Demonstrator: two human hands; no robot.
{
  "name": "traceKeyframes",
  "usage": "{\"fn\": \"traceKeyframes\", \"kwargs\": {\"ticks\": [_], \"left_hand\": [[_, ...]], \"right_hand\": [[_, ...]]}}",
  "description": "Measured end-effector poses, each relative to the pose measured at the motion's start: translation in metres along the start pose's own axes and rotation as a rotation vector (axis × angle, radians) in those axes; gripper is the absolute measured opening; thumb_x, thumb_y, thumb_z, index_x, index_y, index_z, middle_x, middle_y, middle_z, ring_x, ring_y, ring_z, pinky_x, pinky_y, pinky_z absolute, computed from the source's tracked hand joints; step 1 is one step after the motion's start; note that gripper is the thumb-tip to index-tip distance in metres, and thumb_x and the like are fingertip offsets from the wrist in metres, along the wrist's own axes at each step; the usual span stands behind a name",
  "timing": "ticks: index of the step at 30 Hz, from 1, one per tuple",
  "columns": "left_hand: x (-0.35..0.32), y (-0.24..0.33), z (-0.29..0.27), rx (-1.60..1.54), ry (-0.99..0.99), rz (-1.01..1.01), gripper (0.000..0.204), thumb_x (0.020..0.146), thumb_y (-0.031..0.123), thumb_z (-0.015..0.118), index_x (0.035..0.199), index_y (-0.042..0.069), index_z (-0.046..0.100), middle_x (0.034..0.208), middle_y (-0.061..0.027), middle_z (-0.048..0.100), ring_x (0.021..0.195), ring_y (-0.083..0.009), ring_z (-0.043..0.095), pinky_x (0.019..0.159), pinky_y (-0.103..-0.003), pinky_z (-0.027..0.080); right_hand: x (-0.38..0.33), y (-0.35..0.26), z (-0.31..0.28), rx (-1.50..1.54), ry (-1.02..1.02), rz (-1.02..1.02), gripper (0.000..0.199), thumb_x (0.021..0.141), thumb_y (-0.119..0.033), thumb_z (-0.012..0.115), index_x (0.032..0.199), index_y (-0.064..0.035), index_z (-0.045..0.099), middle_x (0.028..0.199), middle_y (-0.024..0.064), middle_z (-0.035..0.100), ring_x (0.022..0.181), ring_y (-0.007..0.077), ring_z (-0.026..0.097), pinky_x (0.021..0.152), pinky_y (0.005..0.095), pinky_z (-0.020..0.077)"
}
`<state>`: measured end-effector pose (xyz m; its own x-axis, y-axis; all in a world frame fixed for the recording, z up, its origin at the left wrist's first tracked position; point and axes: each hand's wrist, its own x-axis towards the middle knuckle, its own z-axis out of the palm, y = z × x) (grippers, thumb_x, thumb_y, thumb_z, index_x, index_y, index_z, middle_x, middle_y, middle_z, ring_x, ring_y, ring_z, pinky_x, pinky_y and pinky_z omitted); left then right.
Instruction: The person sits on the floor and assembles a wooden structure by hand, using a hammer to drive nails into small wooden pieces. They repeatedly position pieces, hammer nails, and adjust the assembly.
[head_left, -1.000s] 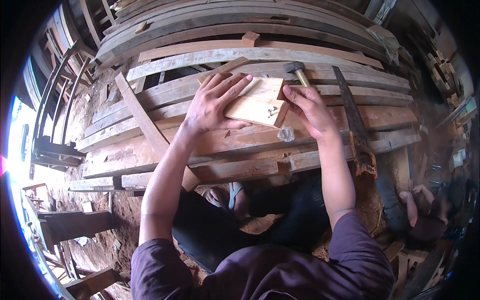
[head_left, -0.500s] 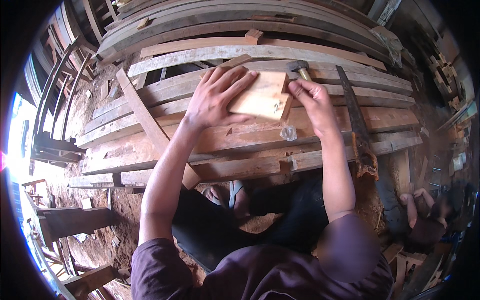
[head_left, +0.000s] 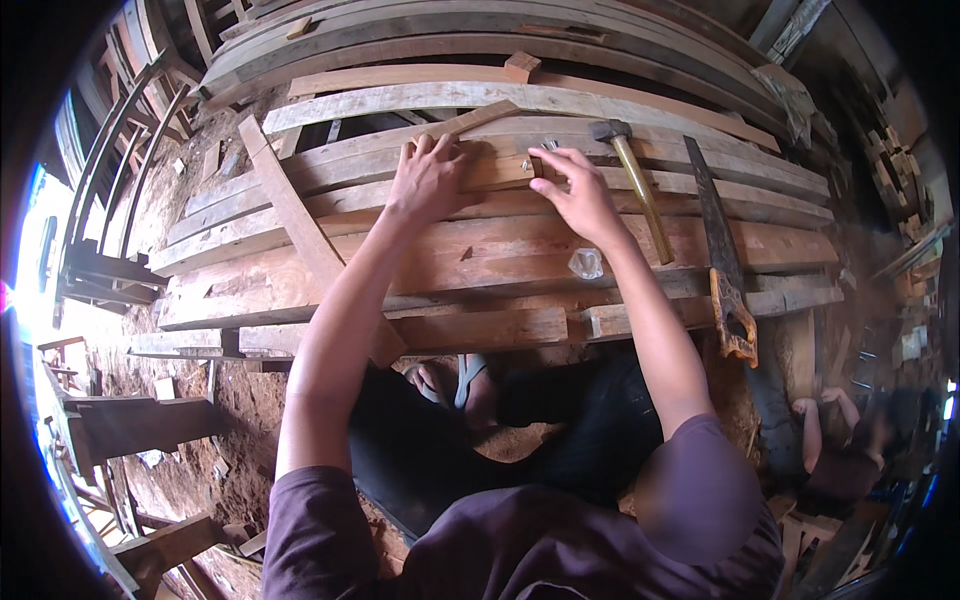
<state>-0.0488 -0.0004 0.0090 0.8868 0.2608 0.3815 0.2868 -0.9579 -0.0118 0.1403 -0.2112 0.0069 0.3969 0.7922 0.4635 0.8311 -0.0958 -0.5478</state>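
Observation:
A wooden block (head_left: 492, 168) lies low over the planks, a narrow brownish side showing between my hands. My left hand (head_left: 428, 182) is closed over its left end, fingers bent across the top. At the other end, my right hand (head_left: 577, 197) has its thumb and fingertips around the block's edge. Small shiny metal pieces (head_left: 527, 165), perhaps nails, show beside those fingertips; their exact kind is unclear. A hammer (head_left: 632, 180) with a dark head and yellowish handle rests right of my right hand. Nearer me, a small clear plastic bag (head_left: 586, 263) lies on a plank.
Long planks (head_left: 480, 245) form the work surface. A handsaw (head_left: 715, 220) with a worn orange handle lies at the right. One loose board (head_left: 290, 205) crosses the planks at the left. A small wood offcut (head_left: 522, 67) sits farther back. Another person (head_left: 845, 460) is at the far right.
The block has come down and turned, so its broad pale face no longer shows. My right hand has moved left with it, uncovering the hammer's handle.

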Motion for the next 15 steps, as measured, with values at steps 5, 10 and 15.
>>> {"fn": "traceKeyframes", "kwargs": {"ticks": [5, 10, 15], "left_hand": [[0.003, 0.004, 0.001, -0.065, -0.077, -0.048, 0.086, 0.09, 0.069, 0.079, 0.164, 0.032, 0.056, 0.155, -0.0135, 0.058, 0.143, -0.0399, 0.053, 0.116, -0.059, 0.044], [0.005, -0.002, 0.005, -0.034, -0.035, 0.004, 0.098, 0.088, 0.091, 0.062, 0.167, 0.032, 0.053, 0.159, -0.0128, 0.057, 0.144, -0.0397, 0.054, 0.116, -0.057, 0.044], [0.006, -0.006, 0.009, -0.055, -0.01, 0.033, 0.095, 0.09, 0.088, 0.063, 0.166, 0.032, 0.054, 0.156, -0.0135, 0.059, 0.14, -0.0388, 0.056, 0.115, -0.056, 0.045]], "right_hand": [[0.014, 0.014, 0.023, 0.0, -0.008, 0.015, 0.033, 0.094, -0.02, 0.087, 0.124, -0.0108, 0.08, 0.128, 0.0105, 0.071, 0.122, 0.0314, 0.068, 0.104, 0.0429, 0.0552], [0.024, 0.023, 0.021, -0.009, -0.045, -0.053, 0.029, 0.087, -0.015, 0.09, 0.112, -0.0067, 0.078, 0.121, 0.0093, 0.068, 0.12, 0.0297, 0.067, 0.107, 0.0417, 0.0518], [0.033, 0.023, 0.018, -0.012, -0.109, -0.052, 0.026, 0.086, -0.012, 0.091, 0.105, -0.0045, 0.075, 0.117, 0.0093, 0.066, 0.118, 0.0295, 0.066, 0.105, 0.0418, 0.0514]]}}
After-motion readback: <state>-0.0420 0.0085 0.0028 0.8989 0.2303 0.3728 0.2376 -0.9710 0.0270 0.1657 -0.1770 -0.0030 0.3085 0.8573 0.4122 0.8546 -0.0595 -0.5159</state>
